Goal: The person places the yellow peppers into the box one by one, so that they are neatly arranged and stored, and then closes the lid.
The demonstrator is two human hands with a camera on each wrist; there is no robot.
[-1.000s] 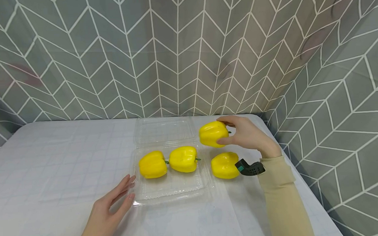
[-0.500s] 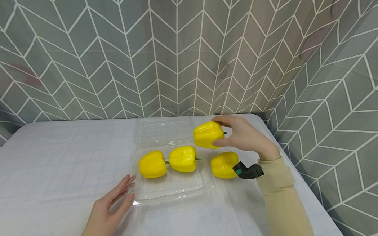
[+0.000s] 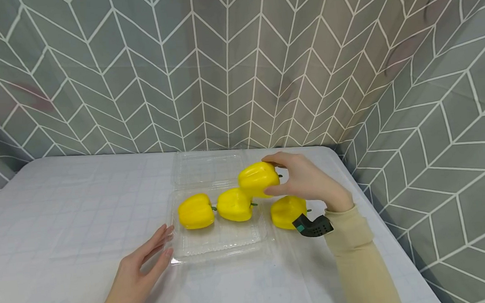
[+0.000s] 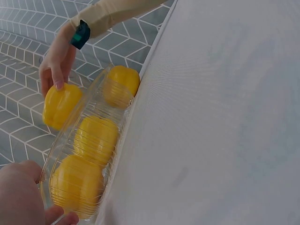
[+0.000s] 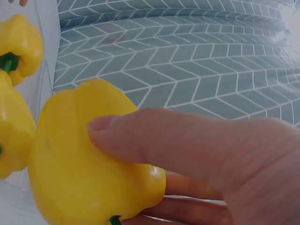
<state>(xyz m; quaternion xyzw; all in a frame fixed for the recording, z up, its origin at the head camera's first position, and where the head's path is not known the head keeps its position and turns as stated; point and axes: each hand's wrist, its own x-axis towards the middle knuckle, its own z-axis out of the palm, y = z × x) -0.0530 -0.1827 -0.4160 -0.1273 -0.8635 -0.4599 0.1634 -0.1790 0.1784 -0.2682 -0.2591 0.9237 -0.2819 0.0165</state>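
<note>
My right hand (image 3: 302, 175) grips a yellow bell pepper (image 3: 257, 178) between thumb and fingers, raised over the back right part of a clear plastic clamshell box (image 3: 223, 251). Two more yellow peppers lie on their sides in the box: one at the left (image 3: 196, 212), one in the middle (image 3: 234, 205). In the right wrist view the thumb presses the held pepper (image 5: 84, 164), its green stem toward the palm. My left hand (image 3: 135, 274) touches the box's left edge with its fingers extended; the left wrist view shows this hand (image 4: 21, 194) around the box's end.
Another yellow pepper (image 3: 287, 212) lies on the table just right of the box, under the right wrist. The box's lid (image 3: 210, 168) lies folded back behind it. A patterned curtain (image 3: 221, 69) stands along the back and right edges of the white-covered table (image 3: 83, 203).
My right hand has moved left with the held pepper and slightly toward me, from right of the lid to over the box's back right part. The left hand has stayed in place.
</note>
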